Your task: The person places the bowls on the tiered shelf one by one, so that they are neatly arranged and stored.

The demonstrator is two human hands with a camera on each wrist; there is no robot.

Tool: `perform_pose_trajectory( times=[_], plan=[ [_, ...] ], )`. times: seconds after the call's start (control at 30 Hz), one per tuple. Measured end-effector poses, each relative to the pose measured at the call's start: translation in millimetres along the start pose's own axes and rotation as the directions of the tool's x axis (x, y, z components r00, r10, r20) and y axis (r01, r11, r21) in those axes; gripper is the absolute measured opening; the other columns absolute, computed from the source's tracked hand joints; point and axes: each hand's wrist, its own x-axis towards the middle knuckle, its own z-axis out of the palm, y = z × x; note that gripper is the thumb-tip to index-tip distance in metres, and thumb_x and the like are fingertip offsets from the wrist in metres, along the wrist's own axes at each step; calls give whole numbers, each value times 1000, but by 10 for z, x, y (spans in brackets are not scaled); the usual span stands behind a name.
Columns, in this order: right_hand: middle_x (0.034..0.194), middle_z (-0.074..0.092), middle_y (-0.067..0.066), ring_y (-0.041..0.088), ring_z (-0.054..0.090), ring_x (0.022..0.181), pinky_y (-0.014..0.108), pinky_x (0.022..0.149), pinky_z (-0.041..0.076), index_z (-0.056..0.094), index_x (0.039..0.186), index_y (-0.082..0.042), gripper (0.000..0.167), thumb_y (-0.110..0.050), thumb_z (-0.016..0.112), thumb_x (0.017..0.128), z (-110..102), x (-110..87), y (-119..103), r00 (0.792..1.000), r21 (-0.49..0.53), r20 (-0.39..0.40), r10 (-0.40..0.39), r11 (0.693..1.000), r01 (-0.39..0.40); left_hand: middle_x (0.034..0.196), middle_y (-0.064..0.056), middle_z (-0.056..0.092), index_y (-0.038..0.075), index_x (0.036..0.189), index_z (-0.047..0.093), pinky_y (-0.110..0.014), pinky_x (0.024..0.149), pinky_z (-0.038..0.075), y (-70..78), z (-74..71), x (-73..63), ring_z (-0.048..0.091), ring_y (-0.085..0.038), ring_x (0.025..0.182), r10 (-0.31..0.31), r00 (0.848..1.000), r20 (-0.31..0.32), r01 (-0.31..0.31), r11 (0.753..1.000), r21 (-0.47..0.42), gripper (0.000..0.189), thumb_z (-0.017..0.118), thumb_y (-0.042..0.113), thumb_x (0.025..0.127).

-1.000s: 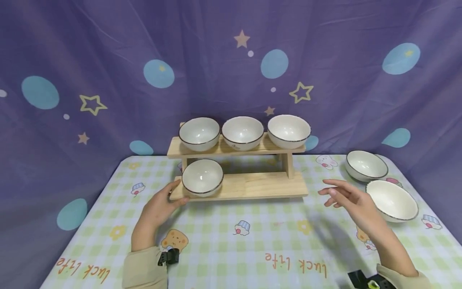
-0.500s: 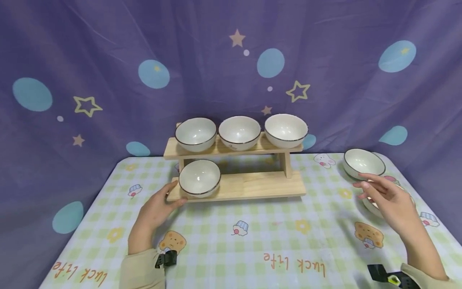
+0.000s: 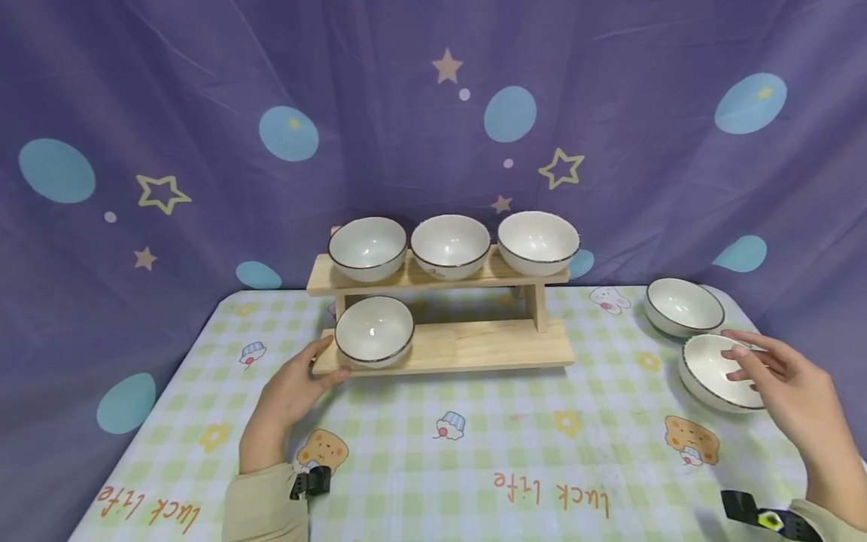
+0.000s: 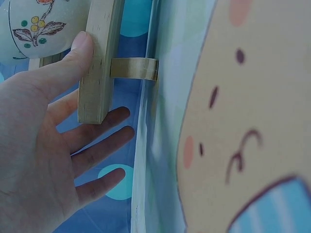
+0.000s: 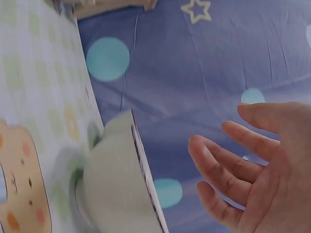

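My left hand (image 3: pixel 290 393) is at the left end of a two-tier wooden display rack (image 3: pixel 488 348). In the left wrist view, its thumb (image 4: pixel 82 46) lies against the board's edge, the index finger passes behind it, and the other fingers spread past its end. Beside that hand, a white dark-rimmed bowl (image 3: pixel 375 331) sits on the lower tier. Over at the right, my right hand (image 3: pixel 792 388) hovers above a white bowl (image 3: pixel 707 369), covering part of it in the head view. The right wrist view shows its loosely bent fingers (image 5: pixel 214 165) apart from that bowl's rim (image 5: pixel 146 170).
Three matching bowls stand in a row on the upper tier, including the middle bowl (image 3: pixel 450 247). Another bowl (image 3: pixel 684 307) is on the table behind the one under my right hand. A checked cloth (image 3: pixel 515 444) covers the table; a purple curtain (image 3: pixel 379 68) hangs behind.
My right hand has moved right, from over the table to above the nearer bowl on the right. The left hand stays at the rack's end.
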Motion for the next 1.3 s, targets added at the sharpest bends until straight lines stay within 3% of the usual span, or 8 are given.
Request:
perform_pose_trajectory(
  times=[0.2, 0.47, 0.6, 0.73, 0.93, 1.03, 1.17, 1.3],
  plan=[
    [81, 48, -45, -14, 56, 63, 14, 54, 43, 49, 141, 6, 50, -29, 51, 105, -21, 15, 151, 997, -42, -29, 77, 996, -78, 157, -22, 31, 18, 159, 26, -68, 107, 28, 6, -6, -12, 31, -48, 140, -5, 1000, 5, 5, 1000, -12, 92, 61, 65, 88],
    [77, 46, -44, -15, 54, 60, 12, 53, 37, 48, 141, 6, 45, -21, 49, 105, -78, -3, 350, 993, 13, -80, 87, 996, -86, 157, -22, 30, 19, 159, 26, -68, 106, 29, 3, -4, -7, 32, -48, 139, 0, 1000, 7, 0, 1000, -21, 92, 60, 66, 88],
    [74, 51, -43, -14, 54, 57, 15, 48, 38, 58, 121, -32, 23, -18, 52, 104, -93, -10, 464, 990, 106, -107, 96, 991, -84, 157, -23, 31, 18, 159, 25, -68, 105, 31, -5, 1, -4, 34, -48, 138, 5, 1000, 10, -4, 1000, -17, 93, 60, 67, 88],
    [72, 54, -41, -14, 55, 56, 17, 44, 39, 52, 110, -48, 30, -19, 54, 103, -101, 54, 743, 985, 163, -135, 107, 983, -84, 157, -23, 31, 18, 159, 25, -68, 104, 32, -6, 1, -7, 34, -47, 138, -1, 1000, 11, 2, 1000, -18, 94, 60, 68, 87],
    [75, 60, -38, -10, 60, 55, 20, 38, 44, 61, 118, -43, 27, -22, 58, 101, -92, 257, 1505, 982, 204, -174, 69, 978, -32, 154, -24, 36, 18, 158, 27, -68, 103, 33, 5, 5, 0, 35, -48, 137, -6, 1000, 0, 6, 1000, -4, 92, 61, 66, 88],
    [74, 60, -37, -8, 60, 53, 17, 41, 46, 62, 124, -38, 27, -24, 59, 101, -82, 290, 1720, 980, 201, -176, 87, 978, -50, 154, -24, 36, 18, 158, 28, -68, 104, 33, 8, 5, 0, 35, -48, 137, -5, 1000, -2, 5, 1000, -5, 91, 61, 65, 88],
    [73, 57, -38, -5, 59, 49, 16, 42, 47, 58, 120, -42, 27, -24, 61, 100, -76, 282, 1817, 977, 196, -174, 123, 977, -88, 154, -24, 36, 17, 158, 29, -68, 104, 32, 8, 4, 0, 35, -48, 137, 1, 1000, -4, -1, 1000, -7, 90, 61, 65, 89],
    [75, 49, -41, -5, 58, 46, 14, 44, 45, 56, 136, -29, 36, -29, 59, 100, -67, 217, 1714, 973, 126, -163, 164, 981, -145, 154, -23, 36, 17, 158, 28, -68, 104, 33, 2, 1, -3, 35, -49, 137, 5, 1000, -2, -5, 1000, 1, 90, 61, 64, 89]
  ],
)
